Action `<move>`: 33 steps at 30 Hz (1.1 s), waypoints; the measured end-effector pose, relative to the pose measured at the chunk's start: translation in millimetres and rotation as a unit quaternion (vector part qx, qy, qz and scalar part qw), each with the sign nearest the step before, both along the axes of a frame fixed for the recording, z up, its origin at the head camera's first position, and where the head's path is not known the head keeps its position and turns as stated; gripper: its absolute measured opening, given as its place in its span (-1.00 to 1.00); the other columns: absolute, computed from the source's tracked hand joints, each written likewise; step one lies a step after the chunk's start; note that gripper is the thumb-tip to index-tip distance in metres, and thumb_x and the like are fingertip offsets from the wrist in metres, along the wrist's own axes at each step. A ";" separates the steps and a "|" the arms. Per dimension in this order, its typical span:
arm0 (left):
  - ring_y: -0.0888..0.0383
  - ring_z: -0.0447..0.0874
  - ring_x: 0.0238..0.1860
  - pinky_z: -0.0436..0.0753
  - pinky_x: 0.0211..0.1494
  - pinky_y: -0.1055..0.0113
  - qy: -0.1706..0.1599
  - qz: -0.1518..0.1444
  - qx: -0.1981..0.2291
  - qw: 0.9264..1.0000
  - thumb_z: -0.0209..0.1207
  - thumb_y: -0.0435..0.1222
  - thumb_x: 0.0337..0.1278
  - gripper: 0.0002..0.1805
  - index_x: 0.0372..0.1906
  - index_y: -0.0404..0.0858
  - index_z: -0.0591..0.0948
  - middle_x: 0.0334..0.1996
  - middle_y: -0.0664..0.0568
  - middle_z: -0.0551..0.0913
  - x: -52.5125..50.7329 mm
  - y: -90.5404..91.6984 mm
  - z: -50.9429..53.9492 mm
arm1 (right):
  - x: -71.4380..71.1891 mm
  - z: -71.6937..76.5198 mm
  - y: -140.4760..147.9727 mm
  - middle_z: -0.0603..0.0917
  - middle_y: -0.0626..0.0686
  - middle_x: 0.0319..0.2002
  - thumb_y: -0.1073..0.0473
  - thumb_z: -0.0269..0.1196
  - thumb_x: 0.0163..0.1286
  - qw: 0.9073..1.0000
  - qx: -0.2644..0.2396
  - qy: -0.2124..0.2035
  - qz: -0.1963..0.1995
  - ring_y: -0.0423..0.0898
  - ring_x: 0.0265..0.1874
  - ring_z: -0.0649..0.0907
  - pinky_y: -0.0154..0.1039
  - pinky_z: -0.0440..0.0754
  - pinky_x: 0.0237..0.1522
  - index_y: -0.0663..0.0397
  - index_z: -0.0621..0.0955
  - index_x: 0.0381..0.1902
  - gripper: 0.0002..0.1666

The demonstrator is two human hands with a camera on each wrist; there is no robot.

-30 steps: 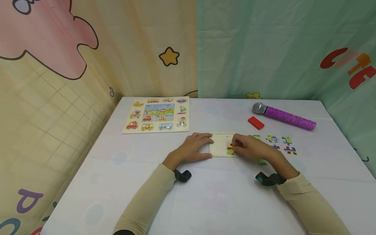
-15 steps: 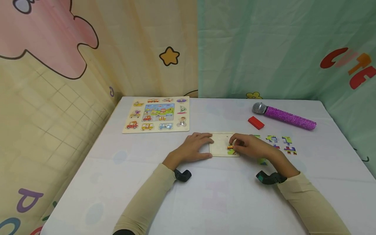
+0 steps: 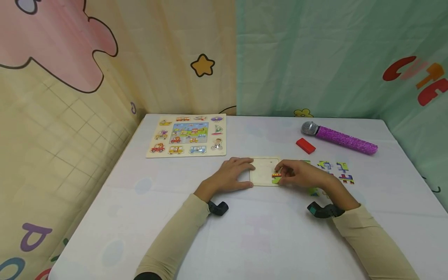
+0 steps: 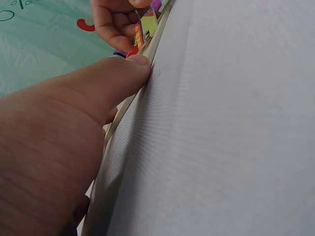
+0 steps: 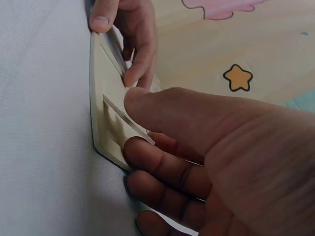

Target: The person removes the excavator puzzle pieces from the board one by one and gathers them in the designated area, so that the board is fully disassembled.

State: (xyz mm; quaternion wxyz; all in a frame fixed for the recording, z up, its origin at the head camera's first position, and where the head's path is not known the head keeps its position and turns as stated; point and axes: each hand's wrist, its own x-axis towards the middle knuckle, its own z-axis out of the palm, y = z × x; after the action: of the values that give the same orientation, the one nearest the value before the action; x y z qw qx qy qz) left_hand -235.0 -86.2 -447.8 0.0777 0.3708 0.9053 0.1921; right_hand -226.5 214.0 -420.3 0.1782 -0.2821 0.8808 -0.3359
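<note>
A small pale wooden puzzle tray lies flat on the white-covered table. At its left end my left hand rests with thumb and fingers spread, the thumb pressing the near edge. My right hand pinches a green, red and yellow jigsaw piece between thumb and fingers at the tray's near right corner. In the right wrist view this jigsaw piece is tilted, one edge raised off the tray. Several loose jigsaw pieces lie to the right, some hidden by my right hand and forearm.
A wooden peg puzzle board with vehicle pictures lies at the back left. At the back right are a red block and a purple glittery microphone. Printed curtains stand behind the table.
My right hand shifts slightly right and adjusts its fingers while still pinching the jigsaw piece over the tray's right end. My left hand stays at the tray's left end.
</note>
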 end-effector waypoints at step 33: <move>0.05 0.17 0.45 0.23 0.39 0.03 0.005 -0.006 -0.003 1.000 0.23 0.16 0.30 -0.36 0.39 0.02 0.48 0.53 0.15 0.23 -5.2 -1.5 -7.1 | 63.9 3.4 162.6 0.48 -0.13 -0.43 0.34 0.47 0.22 0.986 0.030 0.106 -0.122 -0.20 -0.44 0.46 -0.33 0.43 -0.45 0.04 0.59 0.11 -0.49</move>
State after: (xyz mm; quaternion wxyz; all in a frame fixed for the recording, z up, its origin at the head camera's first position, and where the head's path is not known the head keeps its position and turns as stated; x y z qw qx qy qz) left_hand -240.2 -87.6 -454.9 0.0753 0.3768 0.9042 0.1868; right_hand -162.6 376.6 -416.9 0.0497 -0.2012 0.9321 -0.2971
